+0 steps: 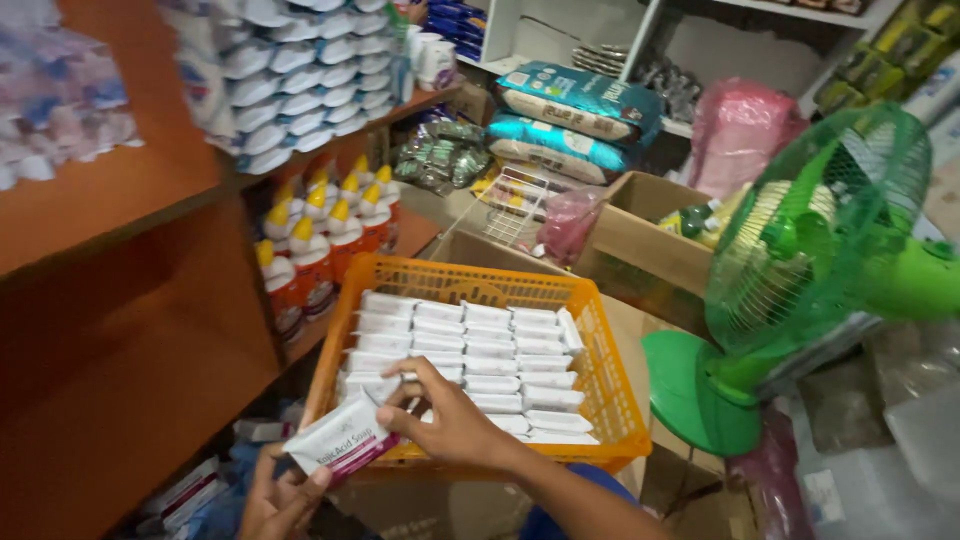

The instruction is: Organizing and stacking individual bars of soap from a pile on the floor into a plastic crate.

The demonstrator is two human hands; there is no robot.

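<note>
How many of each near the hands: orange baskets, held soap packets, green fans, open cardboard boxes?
Orange plastic mesh basket holding rows of white packets: 1
White soap packet with a maroon end, held by the left hand and the right hand: 1
Green plastic desk fan: 1
Open brown cardboard box: 1
Total: 4

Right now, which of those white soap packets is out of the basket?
The soap packet held between both hands, in front of the orange basket; the others lie in rows inside.
</note>
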